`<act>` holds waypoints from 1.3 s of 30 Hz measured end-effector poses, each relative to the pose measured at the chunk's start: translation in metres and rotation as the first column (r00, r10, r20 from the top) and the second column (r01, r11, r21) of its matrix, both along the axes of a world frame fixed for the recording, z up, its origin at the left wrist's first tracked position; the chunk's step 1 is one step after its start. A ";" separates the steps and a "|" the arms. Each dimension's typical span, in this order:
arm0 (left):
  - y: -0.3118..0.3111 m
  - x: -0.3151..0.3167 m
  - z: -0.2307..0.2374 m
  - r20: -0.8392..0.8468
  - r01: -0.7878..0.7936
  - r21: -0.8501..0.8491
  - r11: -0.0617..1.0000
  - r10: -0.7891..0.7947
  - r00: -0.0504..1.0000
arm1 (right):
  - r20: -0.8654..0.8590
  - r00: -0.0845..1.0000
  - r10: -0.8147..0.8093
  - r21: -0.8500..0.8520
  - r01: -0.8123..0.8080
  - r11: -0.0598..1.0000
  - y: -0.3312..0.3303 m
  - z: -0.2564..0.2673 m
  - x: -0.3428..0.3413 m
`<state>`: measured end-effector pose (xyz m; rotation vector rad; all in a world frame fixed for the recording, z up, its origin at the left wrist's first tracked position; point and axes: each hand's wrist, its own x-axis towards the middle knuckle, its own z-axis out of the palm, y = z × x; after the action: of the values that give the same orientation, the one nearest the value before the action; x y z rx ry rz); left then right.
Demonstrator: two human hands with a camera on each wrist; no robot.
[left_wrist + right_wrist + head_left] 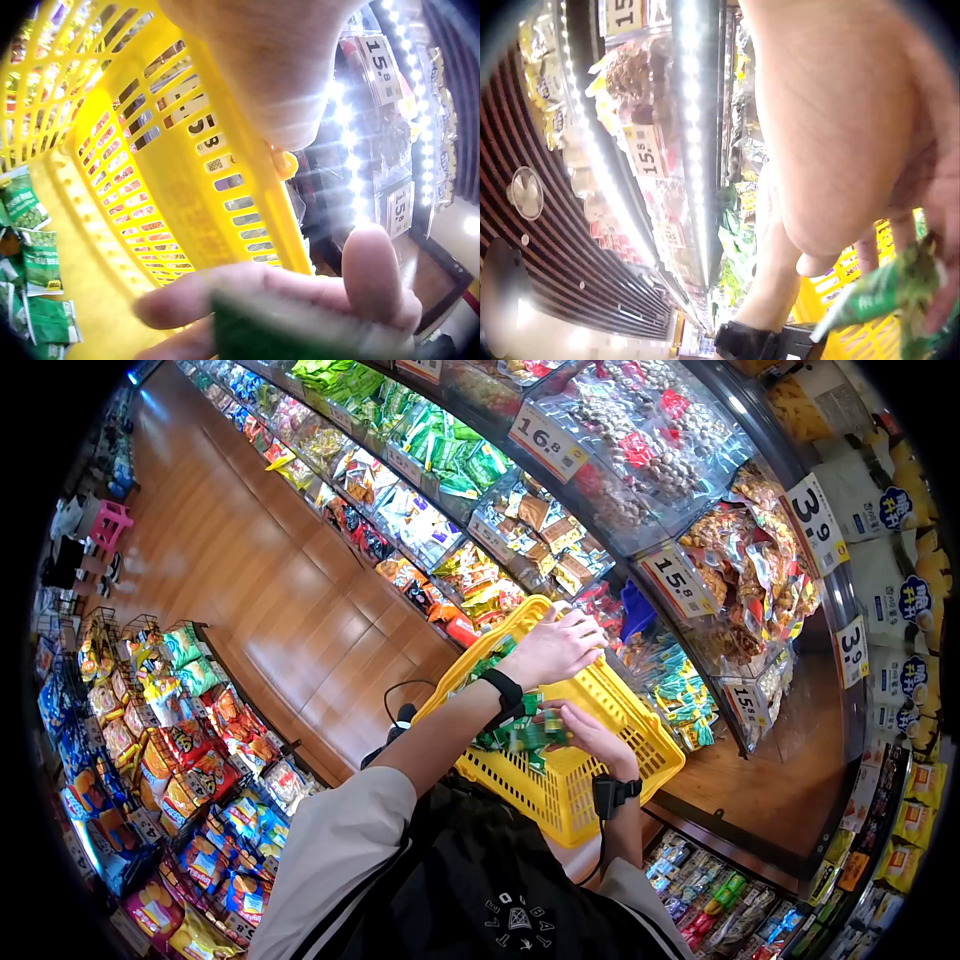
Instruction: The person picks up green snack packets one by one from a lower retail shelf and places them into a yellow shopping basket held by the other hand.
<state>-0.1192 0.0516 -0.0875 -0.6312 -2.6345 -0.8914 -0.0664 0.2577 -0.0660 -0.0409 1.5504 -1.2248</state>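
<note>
A yellow plastic basket point(610, 695) with slotted walls is in front of me. My left hand point(557, 648), a black band at its wrist, lies over the rim with its fingers bent across it. Its fingertips are hidden in the left wrist view, where the heel of the hand overlaps the rim. Lower over the basket, my right hand point(588, 734) holds a small green snack packet point(881, 296) at its fingers, blurred in the left wrist view. Several more green packets point(41, 259) lie inside at the basket's left end.
Tiered shelves of bagged snacks point(455, 445) curve along the right, with price cards point(548, 440) on their edges. A lower rack of chip bags point(190, 750) stands at the left. The wooden floor point(250, 550) runs between them, with a pink stool point(108, 523) far back.
</note>
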 end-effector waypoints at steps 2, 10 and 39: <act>0.000 0.000 0.000 -0.007 -0.005 -0.002 1.000 0.005 1.000 | 0.028 0.999 -0.023 -0.089 0.025 0.996 -0.004 0.010 0.002; 0.000 0.002 0.003 0.042 0.012 -0.051 0.999 -0.010 0.999 | -0.377 0.891 -0.253 -0.059 0.249 0.967 0.017 0.072 -0.059; 0.007 -0.001 -0.001 0.023 0.011 -0.063 0.998 -0.009 1.000 | -0.778 0.582 0.235 0.471 0.294 0.832 0.081 -0.093 -0.263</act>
<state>-0.1201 0.0585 -0.0880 -0.6542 -2.6911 -0.8258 -0.3295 0.3389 -0.1587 -0.2286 2.7216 -0.7062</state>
